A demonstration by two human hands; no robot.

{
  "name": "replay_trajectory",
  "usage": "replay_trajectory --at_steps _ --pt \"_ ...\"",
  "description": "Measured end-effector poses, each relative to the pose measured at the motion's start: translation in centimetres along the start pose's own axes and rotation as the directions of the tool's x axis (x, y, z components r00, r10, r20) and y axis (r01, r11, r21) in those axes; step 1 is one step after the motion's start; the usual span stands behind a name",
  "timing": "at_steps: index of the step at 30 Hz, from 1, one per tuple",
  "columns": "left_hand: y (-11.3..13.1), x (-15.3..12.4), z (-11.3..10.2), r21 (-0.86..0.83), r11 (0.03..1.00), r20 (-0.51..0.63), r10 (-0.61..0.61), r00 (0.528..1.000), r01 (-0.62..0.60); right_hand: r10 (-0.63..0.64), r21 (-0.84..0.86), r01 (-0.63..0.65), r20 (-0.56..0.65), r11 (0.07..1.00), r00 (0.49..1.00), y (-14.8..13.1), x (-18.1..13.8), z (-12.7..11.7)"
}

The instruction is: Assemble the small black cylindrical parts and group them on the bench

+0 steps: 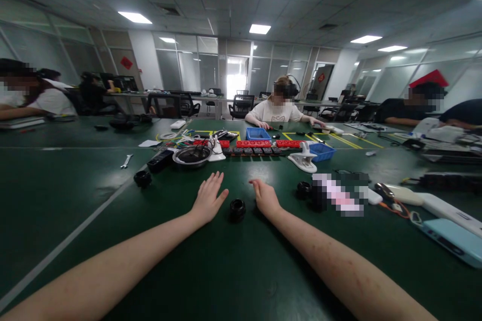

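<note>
Resting on the green table [241, 261], the left hand [208, 200] and right hand [266, 196] flank a small black ring-shaped part [237, 209], fingers loose and gripping nothing; lifting it would call for one hand closing in sideways.

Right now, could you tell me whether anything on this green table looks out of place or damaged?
Nothing looks spilled or broken. The left hand and right hand rest open on the table, either side of a black ring. A left ring and a right ring lie scattered apart, and a wrench lies alone.
</note>
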State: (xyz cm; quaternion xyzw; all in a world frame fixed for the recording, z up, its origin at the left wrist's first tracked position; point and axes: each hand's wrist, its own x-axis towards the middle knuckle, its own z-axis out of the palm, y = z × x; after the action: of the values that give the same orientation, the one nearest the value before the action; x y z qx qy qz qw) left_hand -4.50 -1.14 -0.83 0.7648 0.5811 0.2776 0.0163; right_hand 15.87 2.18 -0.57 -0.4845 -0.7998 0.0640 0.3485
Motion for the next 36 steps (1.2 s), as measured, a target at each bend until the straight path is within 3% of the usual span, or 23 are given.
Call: replay_trajectory --at_steps 7,11,16,27,30,33,36 --pt "0.7 -0.6 -0.7 0.040 0.999 -0.064 0.026 0.998 -0.024 -0.071 -0.098 0.069 -0.013 0.993 0.997 -0.9 -0.5 -0.8" --pt "0.8 -1.0 -0.9 0.053 0.998 -0.097 0.023 0.995 -0.018 -0.113 -0.169 0.123 0.069 0.978 0.991 -1.1 -0.9 -1.4" --pt "0.6 -1.0 -0.7 0.020 0.999 -0.074 0.037 0.997 -0.035 -0.072 -0.209 0.098 0.129 0.973 0.989 -1.0 -1.4 -1.2" --pt "0.7 -0.8 -1.3 -0.216 0.962 0.022 0.174 0.985 -0.165 -0.166 -0.130 0.182 0.123 0.975 0.978 -1.0 -0.8 -1.3" --pt "0.9 -0.6 -1.8 -0.250 0.951 -0.006 0.186 0.983 -0.181 -0.200 -0.026 0.204 0.096 0.979 0.975 -0.8 -0.7 -1.6" --pt "0.8 -0.3 -2.1 -0.328 0.940 -0.023 0.094 0.995 -0.096 -0.159 0.199 0.133 0.123 0.971 0.980 -0.3 -0.7 -1.6" --pt "0.5 -0.2 -2.1 -0.508 0.855 0.127 -0.048 0.991 0.107 -0.063 0.303 0.008 0.173 0.953 0.983 0.5 -0.4 -1.1"
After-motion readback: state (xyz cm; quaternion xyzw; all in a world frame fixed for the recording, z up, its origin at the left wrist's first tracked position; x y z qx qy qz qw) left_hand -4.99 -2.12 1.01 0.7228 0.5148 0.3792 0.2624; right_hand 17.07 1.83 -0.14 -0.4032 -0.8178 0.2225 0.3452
